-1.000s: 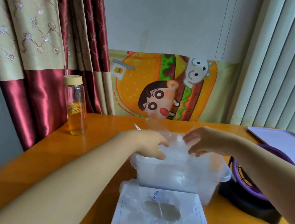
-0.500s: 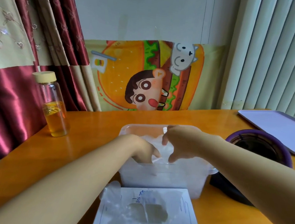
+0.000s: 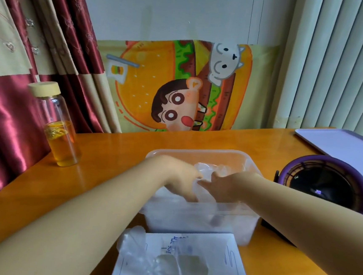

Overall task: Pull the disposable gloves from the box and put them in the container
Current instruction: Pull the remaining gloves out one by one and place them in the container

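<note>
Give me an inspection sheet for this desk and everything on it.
Surface: orange wooden table, glossy.
Job's things: translucent container holds crumpled gloves; glove box stands nearer the camera, one glove sticking out of its opening.
Clutter: capped glass bottle of amber liquid at left; purple round device and lilac tray at right.
Hands: left hand and right hand both reach into the container onto the gloves; grip unclear.
Cables: nothing seen.
Surroundings: red curtain, cartoon poster, vertical blinds.
</note>
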Demonstrator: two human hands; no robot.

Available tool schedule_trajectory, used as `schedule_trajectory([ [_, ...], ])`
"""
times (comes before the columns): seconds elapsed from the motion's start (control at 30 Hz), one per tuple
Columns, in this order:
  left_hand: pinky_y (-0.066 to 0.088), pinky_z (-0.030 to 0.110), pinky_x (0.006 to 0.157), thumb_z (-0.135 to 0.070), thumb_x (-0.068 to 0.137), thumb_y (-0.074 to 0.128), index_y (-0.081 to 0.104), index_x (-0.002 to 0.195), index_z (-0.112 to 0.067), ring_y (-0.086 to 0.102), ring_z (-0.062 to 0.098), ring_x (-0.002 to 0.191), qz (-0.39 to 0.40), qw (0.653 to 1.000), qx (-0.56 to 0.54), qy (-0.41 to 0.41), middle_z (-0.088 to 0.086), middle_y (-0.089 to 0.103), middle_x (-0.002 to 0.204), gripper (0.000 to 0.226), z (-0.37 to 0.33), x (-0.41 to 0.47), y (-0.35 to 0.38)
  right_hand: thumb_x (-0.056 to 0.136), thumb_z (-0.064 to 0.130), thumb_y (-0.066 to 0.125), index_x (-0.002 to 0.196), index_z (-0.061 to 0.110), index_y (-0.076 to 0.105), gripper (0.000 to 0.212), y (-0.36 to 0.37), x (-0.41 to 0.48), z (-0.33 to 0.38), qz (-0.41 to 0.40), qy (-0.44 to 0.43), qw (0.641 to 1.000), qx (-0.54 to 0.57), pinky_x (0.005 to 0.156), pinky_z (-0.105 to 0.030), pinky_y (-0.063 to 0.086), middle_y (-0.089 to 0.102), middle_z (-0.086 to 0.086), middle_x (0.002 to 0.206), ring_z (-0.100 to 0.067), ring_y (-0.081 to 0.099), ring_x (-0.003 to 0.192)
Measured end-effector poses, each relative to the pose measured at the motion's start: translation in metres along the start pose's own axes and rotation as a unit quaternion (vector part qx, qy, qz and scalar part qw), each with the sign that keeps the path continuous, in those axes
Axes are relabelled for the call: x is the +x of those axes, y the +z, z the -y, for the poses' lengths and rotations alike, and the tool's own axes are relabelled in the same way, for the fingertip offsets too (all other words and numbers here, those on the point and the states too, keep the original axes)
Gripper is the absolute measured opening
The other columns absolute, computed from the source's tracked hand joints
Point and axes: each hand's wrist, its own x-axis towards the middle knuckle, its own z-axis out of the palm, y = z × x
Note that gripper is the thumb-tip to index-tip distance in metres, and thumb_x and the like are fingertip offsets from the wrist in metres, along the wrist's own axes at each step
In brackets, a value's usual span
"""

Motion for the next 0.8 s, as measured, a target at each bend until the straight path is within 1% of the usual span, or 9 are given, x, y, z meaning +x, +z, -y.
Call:
schedule_trajectory([
  [0.13,0.037,0.039,0.102,-0.031,0.099,0.047,0.012,0.154,-0.019,0.029,0.032,0.138,0.076,0.992,0.081,-0.059,0.005,0.002,0.161,0.067,0.004,0.015,0.02,0.094,0.047,0.049,0.151,0.027,-0.005,0.081,-0.006,-0.008,-0.003,0.009,-0.018,1.0,0.014,0.106,-0.04,0.031,0.0,-0.009,0.159,-0.034,0.022,0.141],
  [0.23,0.036,0.037,0.098,-0.012,0.1,0.033,0.002,0.155,-0.025,0.024,0.035,0.14,0.078,0.99,0.097,-0.06,-0.001,-0.009,0.161,0.064,0.008,0.021,0.028,0.086,0.065,0.048,0.152,0.026,-0.004,0.092,-0.006,-0.006,-0.006,0.037,-0.009,0.999,-0.007,0.11,-0.044,0.026,0.008,-0.007,0.159,-0.032,0.02,0.142],
  [0.33,0.025,0.042,0.111,-0.014,0.102,0.021,-0.002,0.153,-0.034,0.013,0.036,0.144,0.083,0.99,0.094,-0.07,-0.006,-0.012,0.161,0.06,0.01,0.025,0.032,0.101,0.048,0.02,0.153,0.024,0.003,0.06,0.004,0.009,-0.006,0.039,0.022,0.999,-0.012,0.114,-0.047,0.019,0.007,-0.005,0.159,-0.033,0.017,0.143],
  [0.4,0.022,0.042,0.112,-0.017,0.103,0.02,-0.002,0.153,-0.034,0.013,0.034,0.144,0.09,0.989,0.095,-0.066,-0.006,-0.01,0.161,0.057,0.01,0.025,0.031,0.101,0.044,0.008,0.153,0.023,0.007,0.056,0.007,0.012,-0.006,0.02,0.029,0.999,-0.012,0.115,-0.046,0.015,0.008,-0.004,0.16,-0.031,0.016,0.144],
  [0.47,0.022,0.043,0.113,-0.016,0.103,0.025,0.0,0.154,-0.029,0.013,0.033,0.145,0.101,0.989,0.093,-0.053,-0.003,-0.006,0.162,0.059,0.008,0.021,0.027,0.102,0.041,0.01,0.153,0.021,0.006,0.054,0.006,0.006,-0.003,0.011,0.014,1.0,0.004,0.116,-0.045,0.014,0.008,-0.006,0.16,-0.031,0.015,0.144],
  [0.53,0.029,0.042,0.113,-0.022,0.101,0.04,0.008,0.155,-0.022,0.021,0.031,0.143,0.094,0.992,0.073,-0.038,0.004,0.008,0.161,0.062,0.008,0.012,0.021,0.103,0.036,0.029,0.153,0.019,0.003,0.059,0.0,-0.009,-0.001,-0.001,-0.021,0.999,0.033,0.115,-0.041,0.016,0.012,-0.007,0.159,-0.028,0.017,0.144],
  [0.63,0.036,0.035,0.108,-0.038,0.094,0.056,0.027,0.151,-0.02,0.039,0.023,0.134,-0.008,1.0,-0.011,-0.004,0.001,0.034,0.152,0.065,0.013,-0.016,0.005,0.091,0.038,0.058,0.151,0.019,0.013,0.077,-0.013,-0.046,-0.004,-0.101,-0.059,0.99,0.076,0.112,-0.032,0.027,0.028,-0.002,0.154,-0.02,0.032,0.138],
  [0.73,0.042,0.022,0.092,-0.041,0.089,0.063,0.046,0.138,-0.025,0.052,0.005,0.111,-0.196,0.972,-0.125,0.021,-0.01,0.052,0.135,0.054,0.018,-0.058,-0.005,0.088,0.035,0.063,0.139,0.02,0.044,0.056,-0.024,-0.084,-0.005,-0.255,-0.09,0.954,0.125,0.086,-0.019,0.042,0.056,0.003,0.132,-0.008,0.055,0.101],
  [0.8,0.045,0.012,0.078,-0.036,0.088,0.065,0.06,0.118,-0.03,0.056,-0.006,0.09,-0.265,0.941,-0.203,0.063,-0.02,0.061,0.111,0.031,0.015,-0.087,0.001,0.088,0.034,0.063,0.121,0.024,0.059,0.035,-0.02,-0.106,0.001,-0.3,-0.12,0.935,0.147,0.071,-0.012,0.043,0.065,0.009,0.109,0.002,0.054,0.077],
])
